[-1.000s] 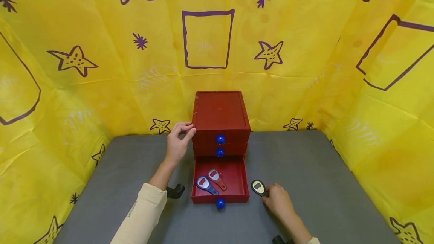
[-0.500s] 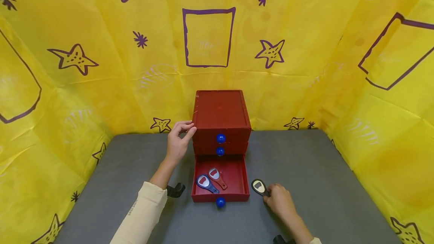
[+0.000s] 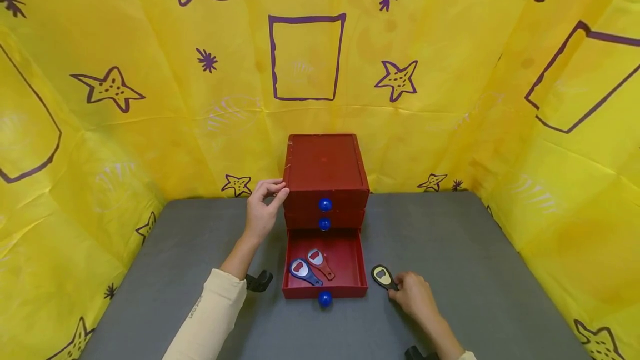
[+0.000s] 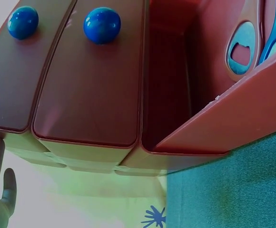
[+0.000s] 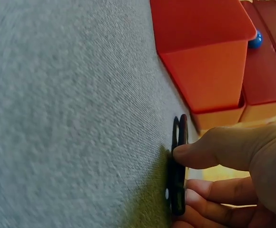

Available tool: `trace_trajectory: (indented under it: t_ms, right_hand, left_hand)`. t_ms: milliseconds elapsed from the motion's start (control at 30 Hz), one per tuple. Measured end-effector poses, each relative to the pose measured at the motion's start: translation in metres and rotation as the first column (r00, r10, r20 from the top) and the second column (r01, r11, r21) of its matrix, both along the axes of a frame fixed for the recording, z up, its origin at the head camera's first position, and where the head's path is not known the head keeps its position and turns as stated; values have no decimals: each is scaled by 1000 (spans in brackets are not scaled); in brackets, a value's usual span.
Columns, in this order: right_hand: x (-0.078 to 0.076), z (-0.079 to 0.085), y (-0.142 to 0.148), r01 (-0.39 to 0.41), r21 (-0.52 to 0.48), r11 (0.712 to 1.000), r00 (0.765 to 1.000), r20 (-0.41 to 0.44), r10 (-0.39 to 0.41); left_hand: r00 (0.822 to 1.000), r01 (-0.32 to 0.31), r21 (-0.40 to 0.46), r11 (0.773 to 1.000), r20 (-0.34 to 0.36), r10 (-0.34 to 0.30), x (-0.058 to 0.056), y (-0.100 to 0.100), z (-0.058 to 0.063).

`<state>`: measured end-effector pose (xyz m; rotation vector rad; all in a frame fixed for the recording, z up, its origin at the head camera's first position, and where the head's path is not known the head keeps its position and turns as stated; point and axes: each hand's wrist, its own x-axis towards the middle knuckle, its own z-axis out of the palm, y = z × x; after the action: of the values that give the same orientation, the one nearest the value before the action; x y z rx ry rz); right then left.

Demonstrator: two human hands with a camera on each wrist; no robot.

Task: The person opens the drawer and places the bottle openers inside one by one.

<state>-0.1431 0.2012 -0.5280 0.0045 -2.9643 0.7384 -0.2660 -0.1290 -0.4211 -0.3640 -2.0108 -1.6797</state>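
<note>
A red three-drawer box [image 3: 325, 161] with blue knobs stands on the grey table, its bottom drawer [image 3: 351, 263] pulled out. Inside that drawer, towards its left side, lie a blue bottle opener [image 3: 311, 276] and a red bottle opener [image 3: 327, 270], each with a silvery head. My left hand [image 3: 259, 215] touches the box's upper left front corner with thumb and fingertips. Right of the drawer, my right hand [image 3: 417, 298] pinches a black bottle opener [image 5: 178, 190] by its handle. In the right wrist view this opener appears edge-on, close to the table surface.
The grey table [image 3: 480, 254] extends to both sides of the box. Yellow cloth walls [image 3: 440, 143] with purple drawings enclose it at the back and sides. A black wrist mount [image 3: 259, 281] shows beside the left forearm.
Both hands keep their places, and the openers in the drawer lie as before. The black bottle opener and right hand shift barely to the right.
</note>
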Motion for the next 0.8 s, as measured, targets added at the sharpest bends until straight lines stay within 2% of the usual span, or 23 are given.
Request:
trace_trajectory:
  t_ms: [100,367,567,800]
  right_hand:
    - [-1,1,2,10,-19,1000,1000,19,-10]
    - [-4,6,4,10,-56,998,1000,1,-10]
    - [-6,15,0,31,-118,992,999,20,-28]
    - [-9,29,-5,28,-150,988,1000,5,-27]
  left_hand:
    - [1000,2,4,1000,-1,-2,-5,-2,-7]
    - [999,4,-11,1000,-36,-5,-6,-3,-9]
    - [1000,3,-10,1000,-8,-3,-5,-4,-9]
    - [998,5,-12,1000,59,-4,0,-2,-1]
